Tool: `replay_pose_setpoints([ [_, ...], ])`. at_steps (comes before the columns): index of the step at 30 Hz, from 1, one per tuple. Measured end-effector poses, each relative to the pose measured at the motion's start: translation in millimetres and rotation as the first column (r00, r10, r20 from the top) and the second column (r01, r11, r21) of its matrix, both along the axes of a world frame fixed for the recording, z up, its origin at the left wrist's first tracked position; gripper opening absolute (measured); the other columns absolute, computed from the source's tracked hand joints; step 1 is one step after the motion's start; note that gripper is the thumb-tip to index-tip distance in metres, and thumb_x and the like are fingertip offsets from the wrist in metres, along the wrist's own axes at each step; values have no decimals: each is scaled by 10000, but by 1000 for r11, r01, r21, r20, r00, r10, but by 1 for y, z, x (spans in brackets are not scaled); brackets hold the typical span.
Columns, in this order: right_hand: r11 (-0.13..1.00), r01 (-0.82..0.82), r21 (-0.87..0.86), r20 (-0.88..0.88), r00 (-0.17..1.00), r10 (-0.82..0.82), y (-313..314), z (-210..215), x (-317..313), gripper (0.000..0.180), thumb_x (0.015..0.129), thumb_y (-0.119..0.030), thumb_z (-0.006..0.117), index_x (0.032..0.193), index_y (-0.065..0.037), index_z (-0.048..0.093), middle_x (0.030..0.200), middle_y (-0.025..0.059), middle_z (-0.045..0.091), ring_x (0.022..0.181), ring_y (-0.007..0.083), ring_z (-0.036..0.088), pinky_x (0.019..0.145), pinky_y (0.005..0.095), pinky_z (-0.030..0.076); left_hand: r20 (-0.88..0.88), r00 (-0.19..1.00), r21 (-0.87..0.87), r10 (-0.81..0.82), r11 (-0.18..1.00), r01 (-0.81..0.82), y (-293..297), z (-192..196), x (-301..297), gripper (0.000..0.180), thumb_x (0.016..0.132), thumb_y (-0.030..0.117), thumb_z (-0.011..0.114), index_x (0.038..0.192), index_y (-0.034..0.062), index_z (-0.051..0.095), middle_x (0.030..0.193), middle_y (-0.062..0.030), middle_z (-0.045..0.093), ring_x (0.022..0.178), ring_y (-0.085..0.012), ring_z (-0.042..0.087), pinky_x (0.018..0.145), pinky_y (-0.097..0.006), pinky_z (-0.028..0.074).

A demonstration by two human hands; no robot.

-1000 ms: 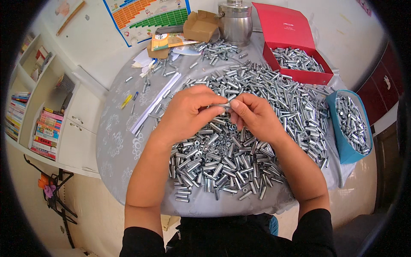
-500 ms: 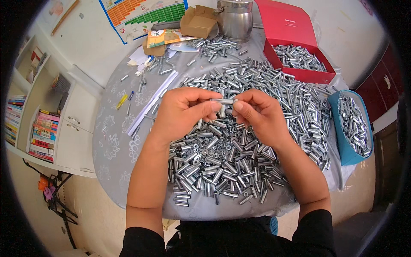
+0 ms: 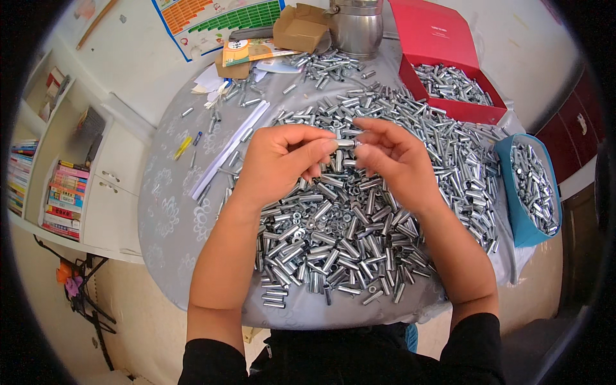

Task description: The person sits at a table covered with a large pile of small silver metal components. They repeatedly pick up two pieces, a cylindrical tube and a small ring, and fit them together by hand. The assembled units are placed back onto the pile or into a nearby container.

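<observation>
One metal sleeve [image 3: 345, 144] pinched between your left hand [image 3: 282, 163] and right hand [image 3: 391, 157] | uncounted sleeve heap [image 3: 333, 237] beneath | two filled boxes: red box [image 3: 462, 109], blue box [image 3: 523, 228].

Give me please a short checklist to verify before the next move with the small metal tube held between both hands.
1. Small metal tube pinched at both ends by left hand and right hand: ok.
2. Tube lifted above the pile of metal tubes, not tangled with it: ok.
3. Whether a nut or a second part already sits on the tube: cannot tell, fingertips cover the ends.
4. Red box open, with tubes inside: ok.
5. Blue container open at the person's right side: ok.
6. Table edge: not ok, some tubes lie close to the near edge.
</observation>
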State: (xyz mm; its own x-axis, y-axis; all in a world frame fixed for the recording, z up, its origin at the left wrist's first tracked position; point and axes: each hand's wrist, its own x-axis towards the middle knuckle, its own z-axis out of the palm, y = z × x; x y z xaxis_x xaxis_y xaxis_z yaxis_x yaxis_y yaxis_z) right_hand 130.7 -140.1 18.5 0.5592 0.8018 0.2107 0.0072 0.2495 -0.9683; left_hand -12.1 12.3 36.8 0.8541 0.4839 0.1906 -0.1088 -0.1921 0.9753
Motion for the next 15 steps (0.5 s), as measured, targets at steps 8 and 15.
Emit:
replay_pose_setpoints([
  [8,972,-165,-167,-45,986,160,-3,-13,21,207,933,-122,664,1106,-8,657,873,25,674,698,65,601,622,215,488,8,1000,-13,2,1000,-2,-3,-2,1,170,906,104,685,1010,-26,720,748,-21,671,597,-54,592,511,-201,472],
  [15,976,-153,-158,-9,988,153,-2,-14,21,262,892,-90,708,1137,-25,646,926,10,656,776,61,601,635,221,493,21,1000,3,-7,1000,7,-1,-7,4,175,923,94,662,1036,-30,713,771,-43,679,599,-73,601,517,-209,488],
])
